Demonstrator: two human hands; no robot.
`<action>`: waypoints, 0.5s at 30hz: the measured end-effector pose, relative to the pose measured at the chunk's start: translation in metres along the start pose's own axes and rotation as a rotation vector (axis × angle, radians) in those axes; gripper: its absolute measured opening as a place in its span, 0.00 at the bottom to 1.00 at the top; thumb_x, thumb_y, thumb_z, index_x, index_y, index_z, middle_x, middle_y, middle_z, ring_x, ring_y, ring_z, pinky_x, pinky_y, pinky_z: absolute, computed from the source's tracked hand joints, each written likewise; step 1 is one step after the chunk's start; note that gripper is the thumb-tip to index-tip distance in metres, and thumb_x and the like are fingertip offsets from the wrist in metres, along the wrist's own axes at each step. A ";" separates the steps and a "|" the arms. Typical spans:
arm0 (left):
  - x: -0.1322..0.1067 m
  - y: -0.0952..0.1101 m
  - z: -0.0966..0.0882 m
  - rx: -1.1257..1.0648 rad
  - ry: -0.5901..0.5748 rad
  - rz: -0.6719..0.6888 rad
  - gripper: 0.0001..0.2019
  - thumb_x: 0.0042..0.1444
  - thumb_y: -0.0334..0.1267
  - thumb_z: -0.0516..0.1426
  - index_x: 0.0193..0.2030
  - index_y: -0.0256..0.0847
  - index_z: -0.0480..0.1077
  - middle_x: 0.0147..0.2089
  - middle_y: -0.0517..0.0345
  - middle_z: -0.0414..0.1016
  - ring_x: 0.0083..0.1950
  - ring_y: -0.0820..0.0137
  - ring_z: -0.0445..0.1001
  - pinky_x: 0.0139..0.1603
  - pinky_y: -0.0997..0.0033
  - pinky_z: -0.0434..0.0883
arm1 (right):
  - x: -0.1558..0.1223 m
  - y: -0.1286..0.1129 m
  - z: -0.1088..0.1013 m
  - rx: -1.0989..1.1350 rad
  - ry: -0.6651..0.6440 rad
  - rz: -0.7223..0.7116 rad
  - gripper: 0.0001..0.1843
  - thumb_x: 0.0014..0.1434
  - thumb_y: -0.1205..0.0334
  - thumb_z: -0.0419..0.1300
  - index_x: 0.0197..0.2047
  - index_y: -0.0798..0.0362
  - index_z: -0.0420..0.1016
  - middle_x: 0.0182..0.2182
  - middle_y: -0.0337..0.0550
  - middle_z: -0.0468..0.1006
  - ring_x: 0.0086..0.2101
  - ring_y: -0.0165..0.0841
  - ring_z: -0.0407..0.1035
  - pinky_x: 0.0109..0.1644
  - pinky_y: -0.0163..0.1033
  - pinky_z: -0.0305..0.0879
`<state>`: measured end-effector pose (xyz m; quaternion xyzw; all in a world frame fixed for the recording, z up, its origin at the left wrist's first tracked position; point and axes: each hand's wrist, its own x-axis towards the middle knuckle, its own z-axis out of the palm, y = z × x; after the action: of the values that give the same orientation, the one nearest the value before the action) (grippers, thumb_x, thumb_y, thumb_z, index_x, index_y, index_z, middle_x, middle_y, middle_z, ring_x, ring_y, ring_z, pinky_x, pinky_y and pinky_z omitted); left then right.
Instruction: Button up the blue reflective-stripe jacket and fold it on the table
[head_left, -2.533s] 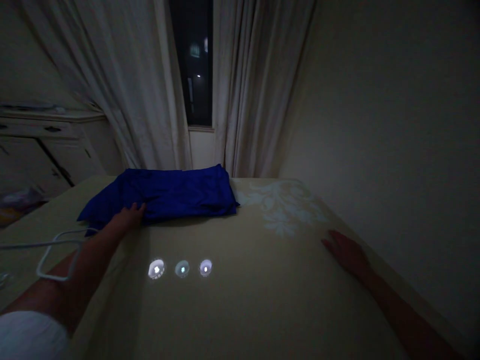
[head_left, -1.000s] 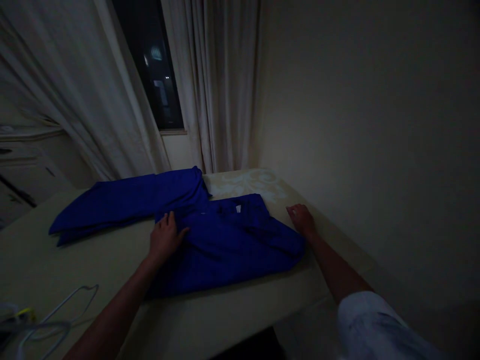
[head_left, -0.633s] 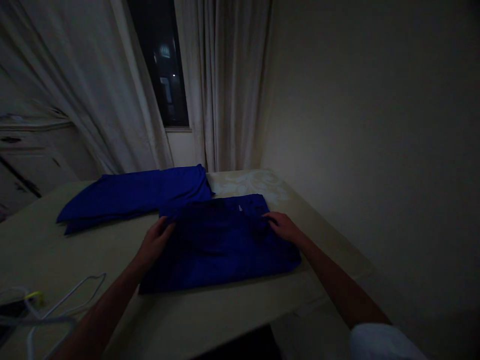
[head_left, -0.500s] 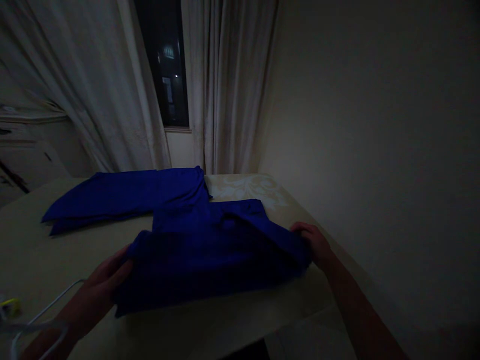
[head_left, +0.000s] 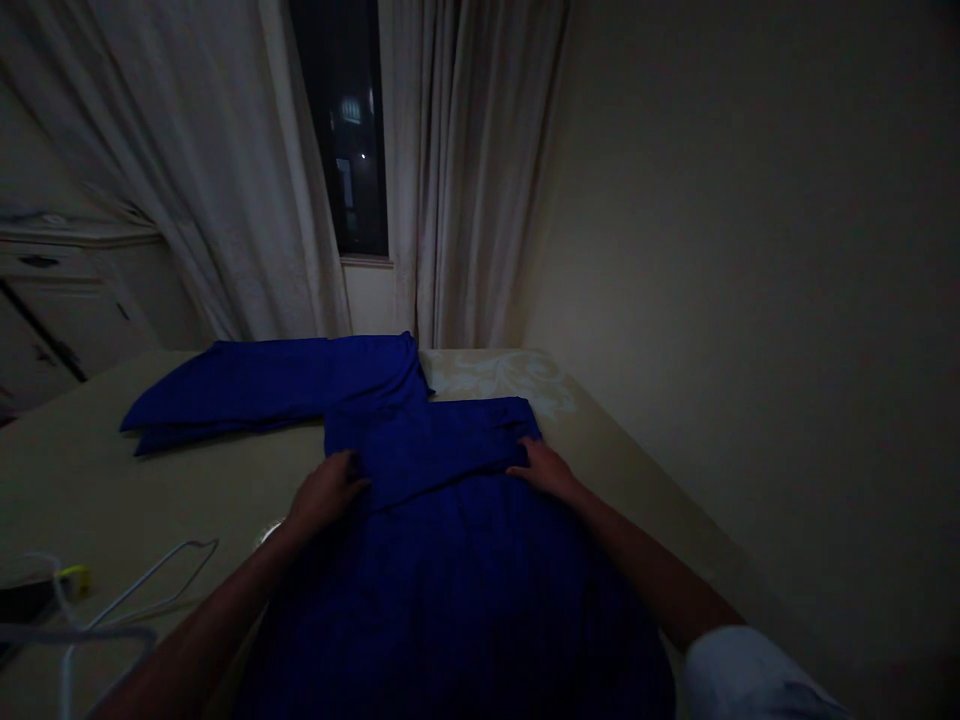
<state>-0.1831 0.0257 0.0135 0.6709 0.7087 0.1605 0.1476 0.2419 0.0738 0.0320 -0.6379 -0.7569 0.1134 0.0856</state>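
Head view: soft, light dark-blue cloth garment (head_left: 442, 580) spread at 6 o'clock on pale cream surface (head_left: 150, 470); left grip (head_left: 326, 490) and right grip (head_left: 546, 470) open, palms flat on it; floppy, best pinched at the edges.

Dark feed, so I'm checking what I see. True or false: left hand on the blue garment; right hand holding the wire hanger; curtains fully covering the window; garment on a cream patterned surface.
Left hand on the blue garment: true.
Right hand holding the wire hanger: false, it rests on the garment; the hanger lies far left, untouched.
Curtains fully covering the window: false, a dark strip shows between them.
Garment on a cream patterned surface: true.
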 end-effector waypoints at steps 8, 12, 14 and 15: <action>0.017 0.069 0.012 0.109 -0.016 0.213 0.20 0.63 0.26 0.49 0.59 0.38 0.71 0.58 0.41 0.75 0.57 0.56 0.79 0.58 0.58 0.74 | 0.024 -0.033 -0.015 -0.163 0.045 -0.019 0.17 0.67 0.68 0.55 0.56 0.50 0.76 0.53 0.48 0.81 0.53 0.39 0.74 0.55 0.39 0.65; 0.021 0.117 0.039 -0.212 0.070 0.445 0.31 0.63 0.36 0.59 0.72 0.35 0.60 0.70 0.37 0.67 0.72 0.54 0.67 0.72 0.54 0.65 | 0.022 -0.059 -0.004 -0.193 0.259 -0.140 0.18 0.67 0.68 0.54 0.56 0.53 0.78 0.53 0.54 0.79 0.55 0.43 0.70 0.60 0.44 0.64; 0.023 0.137 0.055 -0.344 0.051 0.504 0.40 0.58 0.38 0.64 0.75 0.35 0.56 0.74 0.36 0.63 0.74 0.53 0.64 0.73 0.53 0.64 | 0.016 -0.072 0.009 -0.132 0.355 -0.281 0.17 0.67 0.69 0.54 0.54 0.52 0.79 0.51 0.53 0.80 0.53 0.44 0.70 0.60 0.48 0.65; 0.023 0.143 0.061 -0.392 0.051 0.512 0.41 0.57 0.36 0.64 0.75 0.36 0.56 0.75 0.37 0.62 0.74 0.54 0.64 0.73 0.54 0.65 | 0.012 -0.078 0.016 -0.068 0.384 -0.379 0.18 0.67 0.70 0.54 0.54 0.52 0.80 0.50 0.52 0.81 0.52 0.44 0.71 0.59 0.49 0.66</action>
<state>-0.0297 0.0571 0.0196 0.7821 0.4758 0.3425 0.2111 0.1620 0.0717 0.0384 -0.4973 -0.8361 -0.0532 0.2256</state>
